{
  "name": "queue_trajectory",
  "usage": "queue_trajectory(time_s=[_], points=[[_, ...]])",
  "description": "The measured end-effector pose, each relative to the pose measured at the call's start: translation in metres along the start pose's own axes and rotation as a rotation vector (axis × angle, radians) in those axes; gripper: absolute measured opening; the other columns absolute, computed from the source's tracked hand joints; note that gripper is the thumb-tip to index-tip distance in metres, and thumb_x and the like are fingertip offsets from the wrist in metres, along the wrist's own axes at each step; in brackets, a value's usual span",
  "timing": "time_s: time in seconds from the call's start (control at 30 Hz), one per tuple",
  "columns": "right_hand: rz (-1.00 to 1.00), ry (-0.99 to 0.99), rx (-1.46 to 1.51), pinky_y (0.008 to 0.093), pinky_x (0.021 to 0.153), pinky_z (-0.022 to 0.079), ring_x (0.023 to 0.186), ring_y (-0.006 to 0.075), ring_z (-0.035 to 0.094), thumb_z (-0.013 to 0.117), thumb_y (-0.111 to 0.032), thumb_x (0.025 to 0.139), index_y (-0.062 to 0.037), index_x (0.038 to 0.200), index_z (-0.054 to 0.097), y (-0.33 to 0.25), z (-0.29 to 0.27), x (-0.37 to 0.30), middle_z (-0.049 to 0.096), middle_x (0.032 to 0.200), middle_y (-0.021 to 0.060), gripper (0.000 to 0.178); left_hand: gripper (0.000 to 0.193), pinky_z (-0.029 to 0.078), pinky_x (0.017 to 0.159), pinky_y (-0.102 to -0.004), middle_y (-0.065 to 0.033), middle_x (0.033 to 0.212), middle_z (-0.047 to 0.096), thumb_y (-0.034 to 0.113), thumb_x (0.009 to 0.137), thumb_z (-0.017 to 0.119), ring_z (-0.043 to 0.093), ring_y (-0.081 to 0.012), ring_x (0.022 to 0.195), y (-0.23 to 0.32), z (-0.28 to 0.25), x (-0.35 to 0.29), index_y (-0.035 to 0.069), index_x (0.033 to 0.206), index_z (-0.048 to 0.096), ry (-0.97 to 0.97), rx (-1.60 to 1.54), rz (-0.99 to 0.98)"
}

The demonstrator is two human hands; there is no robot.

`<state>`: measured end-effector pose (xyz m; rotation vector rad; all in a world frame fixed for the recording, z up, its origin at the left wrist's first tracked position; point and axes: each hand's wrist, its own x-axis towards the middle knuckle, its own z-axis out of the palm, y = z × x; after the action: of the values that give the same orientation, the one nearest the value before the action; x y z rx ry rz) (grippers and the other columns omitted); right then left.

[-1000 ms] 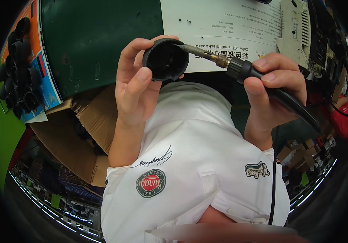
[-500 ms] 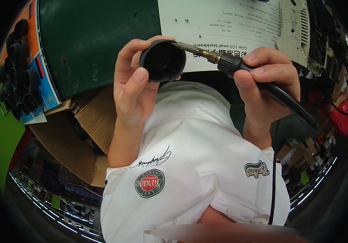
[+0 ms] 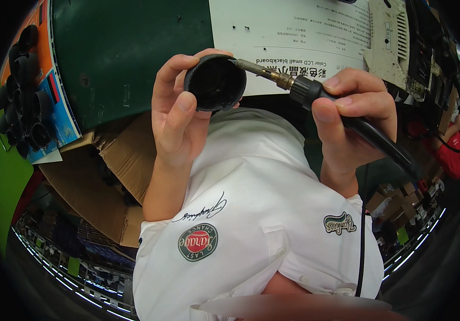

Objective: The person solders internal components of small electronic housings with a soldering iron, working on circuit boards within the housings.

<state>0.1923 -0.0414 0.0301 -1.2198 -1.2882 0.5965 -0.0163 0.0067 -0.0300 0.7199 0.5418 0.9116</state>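
My left hand (image 3: 179, 112) is closed around a round black cup-like part (image 3: 215, 84), its open mouth turned up so the dark inside shows. In my right hand (image 3: 356, 109) is a soldering iron (image 3: 305, 92) with a black ribbed grip and a brassy metal barrel. Its tip lies at the upper right rim of the black part; whether it touches or sits just off the rim I cannot tell. The iron's thick black cord end runs down to the right, behind the hand.
Many similar black round parts (image 3: 25, 69) are heaped on a blue and orange printed sheet (image 3: 66, 120) at the left. A green mat (image 3: 128, 53) and a white printed board (image 3: 294, 27) cover the table. A beige vented box (image 3: 388, 48) stands right; an open cardboard box (image 3: 91, 187) is lower left.
The soldering iron and my right hand have shifted slightly right and down, the tip sliding a little along the rim. The black part stays almost in place.
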Motion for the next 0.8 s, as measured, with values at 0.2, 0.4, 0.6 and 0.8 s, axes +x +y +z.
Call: queue_trajectory(time_s=[0.2, 0.4, 0.6, 0.8], points=[[-0.006, -0.011, 0.022, 0.0231, 0.064, 0.052, 0.073, 0.0142, 0.062, 0.082, 0.002, 0.068, -0.0057, 0.088, 0.058, -0.0025, -0.0047, -0.0038, 0.062, 0.090, 0.0140, 0.033, 0.045, 0.050, 0.078, -0.0427, -0.0316, 0.136, 0.034, 0.033, 0.095, 0.047, 0.057, -0.0342, 0.098, 0.0060, -0.0051, 0.0013, 0.018, 0.136, 0.036, -0.032, -0.053, 0.052], [-0.044, -0.006, 0.060, 0.0232, 0.065, 0.052, 0.073, 0.0142, 0.061, 0.083, 0.000, 0.069, -0.0069, 0.090, 0.056, -0.0033, -0.0056, -0.0013, 0.061, 0.092, 0.0149, 0.035, 0.047, 0.050, 0.078, -0.0437, -0.0317, 0.138, 0.032, 0.033, 0.094, 0.048, 0.056, -0.0368, 0.095, 0.0074, 0.0000, 0.0012, 0.019, 0.137, 0.035, -0.028, -0.066, 0.017], [-0.032, 0.015, 0.042, 0.0224, 0.064, 0.051, 0.073, 0.0140, 0.061, 0.082, 0.000, 0.069, -0.0062, 0.091, 0.056, -0.0008, -0.0018, 0.0003, 0.061, 0.093, 0.0153, 0.035, 0.048, 0.050, 0.079, -0.0438, -0.0318, 0.138, 0.030, 0.033, 0.093, 0.050, 0.056, -0.0367, 0.096, 0.0065, 0.0016, 0.0004, 0.019, 0.137, 0.035, -0.053, -0.072, 0.034], [0.007, -0.019, -0.011, 0.0218, 0.063, 0.051, 0.073, 0.0131, 0.061, 0.081, 0.003, 0.068, -0.0051, 0.088, 0.058, -0.0032, -0.0033, -0.0035, 0.062, 0.091, 0.0138, 0.032, 0.056, 0.049, 0.081, -0.0432, -0.0280, 0.140, 0.032, 0.033, 0.092, 0.051, 0.056, -0.0358, 0.097, 0.0053, 0.0032, 0.0027, 0.018, 0.142, 0.031, -0.021, -0.086, 0.037]])
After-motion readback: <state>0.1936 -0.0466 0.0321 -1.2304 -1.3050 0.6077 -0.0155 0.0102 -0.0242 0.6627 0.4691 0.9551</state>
